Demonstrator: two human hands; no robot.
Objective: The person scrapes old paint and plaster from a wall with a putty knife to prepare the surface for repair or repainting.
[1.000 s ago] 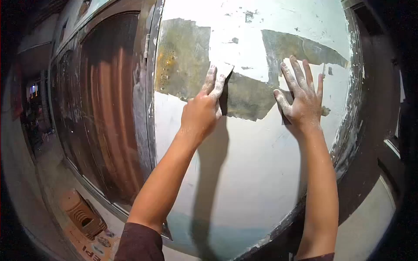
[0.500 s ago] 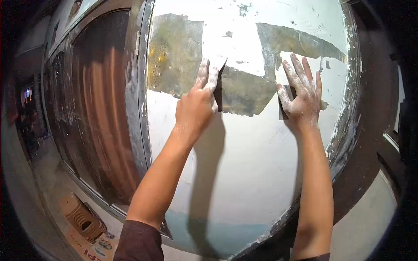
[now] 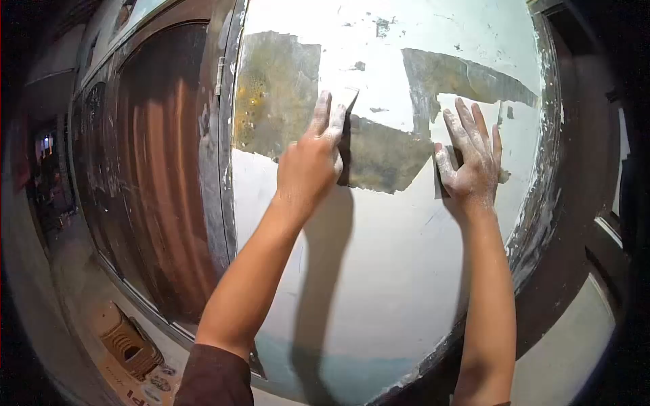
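Observation:
My left hand (image 3: 308, 162) presses against the panel (image 3: 365, 257), index and middle fingers stretched upward and other fingers curled. It grips what looks like a flat scraper (image 3: 350, 97); a pale, pointed blade corner shows beside the fingertips, while the handle is hidden. White powder coats the fingers. To the right, my right hand (image 3: 472, 159) lies on the panel with fingers spread, also dusted white, over a white patch (image 3: 447, 103). Between the hands runs a bare grey-brown area (image 3: 386, 152) with ragged edges, bordered by white coating.
A dark framed door (image 3: 162, 169) with a hinge (image 3: 219, 76) stands on the left. Low on the left floor is a brown plastic stool (image 3: 128, 342). A worn, paint-flecked frame edge (image 3: 535, 183) borders the panel on the right.
The view has tilted up slightly, so the panel sits lower in frame. My left hand has slid a little upward against the panel; my right hand stays on about the same spot.

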